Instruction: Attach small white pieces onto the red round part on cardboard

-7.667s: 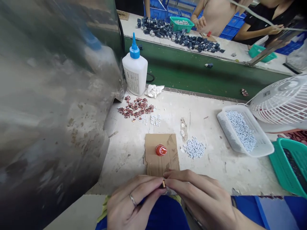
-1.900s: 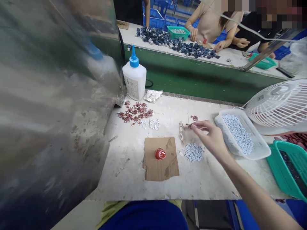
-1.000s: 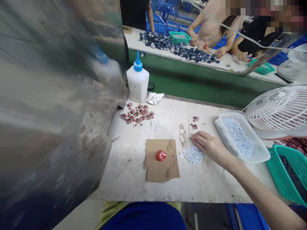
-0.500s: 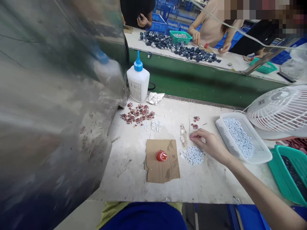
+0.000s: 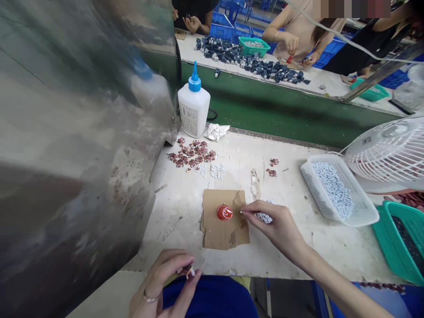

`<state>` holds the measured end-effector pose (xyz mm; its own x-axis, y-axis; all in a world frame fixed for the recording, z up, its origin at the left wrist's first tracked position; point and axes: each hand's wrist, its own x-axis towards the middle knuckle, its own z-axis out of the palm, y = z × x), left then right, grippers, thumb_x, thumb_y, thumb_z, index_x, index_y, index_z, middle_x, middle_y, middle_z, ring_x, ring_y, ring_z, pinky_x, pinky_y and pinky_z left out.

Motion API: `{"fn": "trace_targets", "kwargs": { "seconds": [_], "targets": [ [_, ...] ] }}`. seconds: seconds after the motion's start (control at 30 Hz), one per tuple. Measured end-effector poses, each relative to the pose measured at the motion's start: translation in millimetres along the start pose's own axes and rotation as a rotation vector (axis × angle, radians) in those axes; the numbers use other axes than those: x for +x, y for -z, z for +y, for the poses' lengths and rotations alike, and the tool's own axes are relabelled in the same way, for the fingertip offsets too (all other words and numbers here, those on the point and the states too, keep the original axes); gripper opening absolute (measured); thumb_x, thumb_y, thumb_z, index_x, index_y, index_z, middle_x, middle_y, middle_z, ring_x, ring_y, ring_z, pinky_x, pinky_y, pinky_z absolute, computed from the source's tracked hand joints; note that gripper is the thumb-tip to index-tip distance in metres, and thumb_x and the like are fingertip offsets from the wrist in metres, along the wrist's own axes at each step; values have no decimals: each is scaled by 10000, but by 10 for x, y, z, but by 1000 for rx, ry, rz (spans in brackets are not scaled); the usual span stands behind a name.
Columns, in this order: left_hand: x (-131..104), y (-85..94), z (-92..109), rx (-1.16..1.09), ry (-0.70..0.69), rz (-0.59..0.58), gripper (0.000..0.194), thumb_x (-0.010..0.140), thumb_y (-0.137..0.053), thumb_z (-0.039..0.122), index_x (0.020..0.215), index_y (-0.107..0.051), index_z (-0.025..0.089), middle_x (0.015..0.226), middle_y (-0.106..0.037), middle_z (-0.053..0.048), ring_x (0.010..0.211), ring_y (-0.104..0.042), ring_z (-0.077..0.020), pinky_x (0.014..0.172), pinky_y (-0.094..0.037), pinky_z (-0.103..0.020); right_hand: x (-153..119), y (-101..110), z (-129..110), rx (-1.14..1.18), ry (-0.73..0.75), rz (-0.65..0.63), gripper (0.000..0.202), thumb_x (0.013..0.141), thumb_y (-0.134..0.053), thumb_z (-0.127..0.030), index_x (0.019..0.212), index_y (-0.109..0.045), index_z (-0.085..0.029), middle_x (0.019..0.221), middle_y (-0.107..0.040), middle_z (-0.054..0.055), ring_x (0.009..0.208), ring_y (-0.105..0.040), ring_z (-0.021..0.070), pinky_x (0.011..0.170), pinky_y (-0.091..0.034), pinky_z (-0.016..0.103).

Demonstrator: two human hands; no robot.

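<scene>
My left hand, a ring on one finger, pinches a small dark red and white piece at the table's front edge. My right hand is closed in a pinch on a tiny white piece at the right edge of the cardboard. A round red blob with a glossy top lies on the cardboard. Part of the pile of small white pieces shows behind my right fingers. Dark red pieces and loose white pieces lie at the back left.
A glue bottle and crumpled tissue stand at the back. To the right are a white basket, a green basket and a fan. A metal panel rises on the left. People work across the green divider.
My left hand has come into view at the bottom with a dark red piece. My right hand has moved left and down from behind the white pile to the cardboard's edge.
</scene>
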<state>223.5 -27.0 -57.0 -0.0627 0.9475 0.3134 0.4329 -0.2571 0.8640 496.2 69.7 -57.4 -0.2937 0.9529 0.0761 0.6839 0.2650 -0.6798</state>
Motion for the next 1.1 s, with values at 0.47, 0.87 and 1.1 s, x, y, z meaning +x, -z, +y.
{"fn": "trace_targets", "kwargs": {
  "seconds": [0.47,0.87,1.1],
  "targets": [
    [81,22,-151,67,-153,-128,243,873,-755,84,1069,-665,195,872,-719,56,741,-703,-26,766,-583,-78,54,-172,-135,136,58,-12,179,995,-629,-115,1016,-756,-239,973,-782,38,862,-750,199,750,-602,310],
    [155,-85,7,29,-96,-89,330,896,-712,44,1165,-680,233,1064,-785,57,889,-768,-44,877,-607,-95,-91,-82,-567,368,53,119,174,937,-705,-102,964,-768,-262,894,-798,17,816,-758,186,710,-623,306],
    [246,-141,121,-46,-156,-75,326,860,-731,4,1120,-688,197,1030,-751,36,918,-734,-41,910,-583,-105,-209,-155,-884,611,62,88,244,889,-722,-51,1001,-788,-257,924,-802,47,867,-776,210,738,-655,338]
  ]
}}
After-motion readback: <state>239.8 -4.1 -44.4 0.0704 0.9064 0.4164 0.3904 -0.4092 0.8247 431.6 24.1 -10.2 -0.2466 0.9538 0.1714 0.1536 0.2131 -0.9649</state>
